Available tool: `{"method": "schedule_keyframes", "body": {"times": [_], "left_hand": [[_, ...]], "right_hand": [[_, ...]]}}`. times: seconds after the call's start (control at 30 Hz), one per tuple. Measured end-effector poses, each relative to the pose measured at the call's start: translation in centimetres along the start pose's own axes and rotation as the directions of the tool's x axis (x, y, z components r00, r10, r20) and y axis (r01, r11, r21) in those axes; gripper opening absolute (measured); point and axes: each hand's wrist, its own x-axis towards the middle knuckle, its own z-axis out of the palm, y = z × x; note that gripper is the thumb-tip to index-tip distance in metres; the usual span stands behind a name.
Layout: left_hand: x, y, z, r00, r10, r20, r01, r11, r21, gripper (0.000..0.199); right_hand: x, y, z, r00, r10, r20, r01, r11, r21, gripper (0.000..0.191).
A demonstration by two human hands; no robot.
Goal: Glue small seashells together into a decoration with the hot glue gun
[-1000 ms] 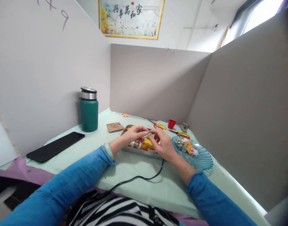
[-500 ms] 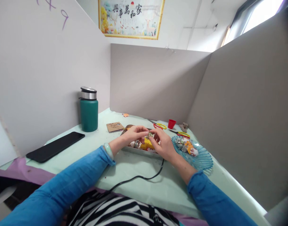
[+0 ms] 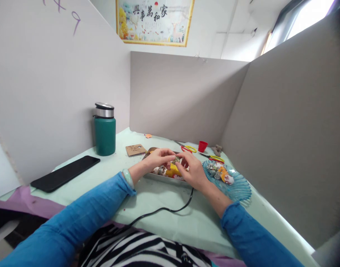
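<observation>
Between the fingertips of my left hand (image 3: 160,158) and my right hand (image 3: 192,170) is a small greenish, speckled piece (image 3: 175,160), too small to name. Both hands are closed on it from either side. They are above a shallow metal tray (image 3: 164,178), whose far side they partly cover. Inside the tray lie a yellow object (image 3: 174,171) and several small white and reddish bits (image 3: 159,170). To the right of my right hand, a blue ribbed glass plate (image 3: 240,190) bears several small silvery, orange and white pieces (image 3: 220,172).
Scissors with red and yellow handles (image 3: 188,149), a second pair (image 3: 215,158) and a red cup (image 3: 202,146) stand behind the plate. On the left are a green bottle (image 3: 105,135), a black phone (image 3: 65,173) and a brown card (image 3: 135,150). A black cable (image 3: 158,210) crosses the front.
The small piece has turned slightly between my fingertips. My hands and everything on the table keep almost the same positions.
</observation>
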Motion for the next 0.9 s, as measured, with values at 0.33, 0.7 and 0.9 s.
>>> {"method": "schedule_keyframes", "body": {"times": [0.33,0.7,0.9], "left_hand": [[-0.01,0.09,0.09,1.0,0.028,-0.013,-0.028,1.0,-0.003,0.038],[0.14,0.26,0.26,0.996,-0.004,-0.09,0.005,1.0,0.015,0.039],[0.08,0.17,0.09,0.999,0.014,-0.05,-0.014,1.0,0.006,0.038]], "right_hand": [[0.06,0.21,-0.02,1.0,-0.016,0.001,0.016,1.0,-0.012,0.022],[0.06,0.06,0.09,0.999,-0.009,-0.053,0.009,1.0,-0.004,0.02],[0.01,0.26,0.17,0.999,-0.004,-0.043,0.003,1.0,-0.007,0.02]]}}
